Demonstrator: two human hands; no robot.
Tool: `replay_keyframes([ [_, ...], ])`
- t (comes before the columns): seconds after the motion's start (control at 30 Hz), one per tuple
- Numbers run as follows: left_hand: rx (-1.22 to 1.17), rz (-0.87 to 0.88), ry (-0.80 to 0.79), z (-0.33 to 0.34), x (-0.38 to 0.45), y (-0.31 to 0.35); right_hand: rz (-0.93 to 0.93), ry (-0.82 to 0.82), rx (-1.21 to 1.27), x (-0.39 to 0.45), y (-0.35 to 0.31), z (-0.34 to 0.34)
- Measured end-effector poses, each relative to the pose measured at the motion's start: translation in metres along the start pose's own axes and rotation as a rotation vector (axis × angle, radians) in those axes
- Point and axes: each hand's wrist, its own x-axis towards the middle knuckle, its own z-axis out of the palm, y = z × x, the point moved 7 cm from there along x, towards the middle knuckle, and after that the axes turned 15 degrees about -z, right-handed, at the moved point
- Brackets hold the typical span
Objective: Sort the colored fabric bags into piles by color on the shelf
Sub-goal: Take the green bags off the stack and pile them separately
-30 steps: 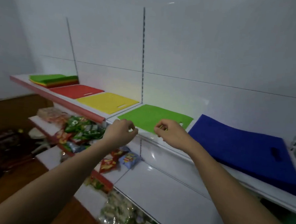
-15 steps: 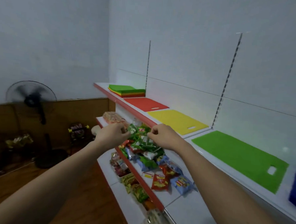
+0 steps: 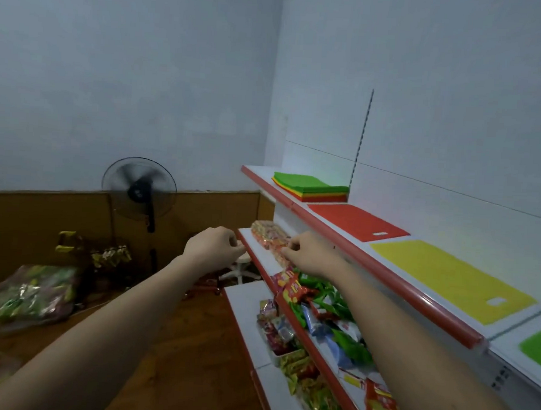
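Note:
On the top shelf (image 3: 393, 285) a mixed stack of fabric bags (image 3: 307, 188) with green on top sits at the far left end. Beside it lie a red bag (image 3: 357, 222), a yellow bag (image 3: 450, 277), and the corner of a green bag (image 3: 537, 347) at the right edge. My left hand (image 3: 213, 247) and my right hand (image 3: 310, 252) are held out in front of the shelf, below its front edge and short of the stack. Both have their fingers curled in and hold nothing.
Lower shelves (image 3: 251, 313) carry several snack packets (image 3: 316, 314). A standing fan (image 3: 138, 188) is by the back wall. Bags of goods (image 3: 35, 296) lie on the wooden floor at left, and a small white stool (image 3: 242, 266) stands near the shelf end.
The view has swung left along the shelf, from the green and blue bags to the mixed stack. Both hands moved left with it and stayed curled and empty.

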Motion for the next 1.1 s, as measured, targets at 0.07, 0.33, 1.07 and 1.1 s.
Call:
replay_keyframes([
  [0.07,-0.001,-0.004,0.020,-0.002,0.027,-0.006,-0.014,-0.008,0.003,0.030,0.005,0.009],
  [0.33,0.056,-0.020,0.046,0.012,0.153,-0.016,-0.045,0.000,0.079,0.154,0.050,0.029],
  [1.07,-0.106,0.141,0.056,0.030,0.458,-0.023,-0.030,0.074,0.016,0.445,0.118,0.083],
  [1.1,-0.116,0.151,0.053,0.031,0.472,-0.028,-0.021,0.082,0.012,0.457,0.120,0.087],
])
